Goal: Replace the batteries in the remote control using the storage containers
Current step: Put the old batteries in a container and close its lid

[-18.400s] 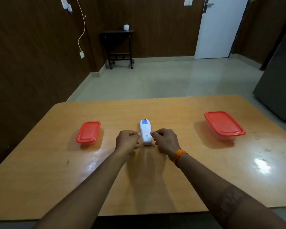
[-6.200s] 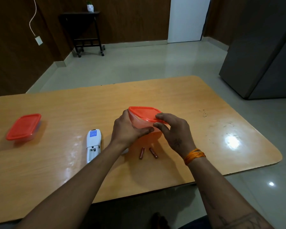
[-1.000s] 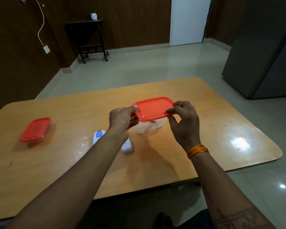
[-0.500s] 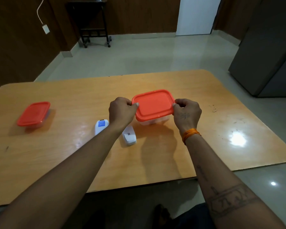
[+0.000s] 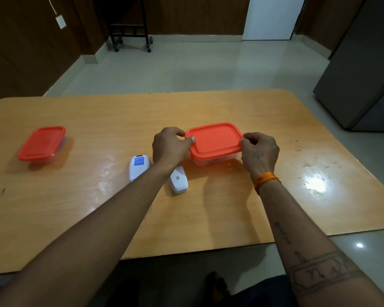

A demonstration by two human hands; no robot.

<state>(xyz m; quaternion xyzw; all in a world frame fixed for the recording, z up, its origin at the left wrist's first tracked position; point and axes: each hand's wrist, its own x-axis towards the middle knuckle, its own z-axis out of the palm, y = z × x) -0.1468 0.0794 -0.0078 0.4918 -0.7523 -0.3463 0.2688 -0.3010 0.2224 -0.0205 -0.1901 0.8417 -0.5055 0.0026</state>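
Observation:
A clear storage container with an orange lid [image 5: 214, 140] stands on the wooden table [image 5: 208, 213] in the middle. My left hand [image 5: 169, 147] grips the lid's left edge and my right hand [image 5: 259, 149] grips its right edge; the lid lies flat on the box. The white remote control [image 5: 138, 168] lies face down just left of my left wrist, partly hidden by my forearm. Its white battery cover [image 5: 179, 180] lies separately between my arms. A second, smaller orange-lidded container [image 5: 42, 144] stands closed at the table's left. No batteries are visible.
A dark grey cabinet [image 5: 364, 69] stands beyond the table's right side. A black wheeled stand [image 5: 129, 23] is against the far wall. The table's near edge runs just before my elbows, with a bright light reflection [image 5: 315, 185] on its right part.
The orange lid, held raised above the clear box a second ago, has come down onto the box. Both hands stay on its edges. The view has tilted slightly downward.

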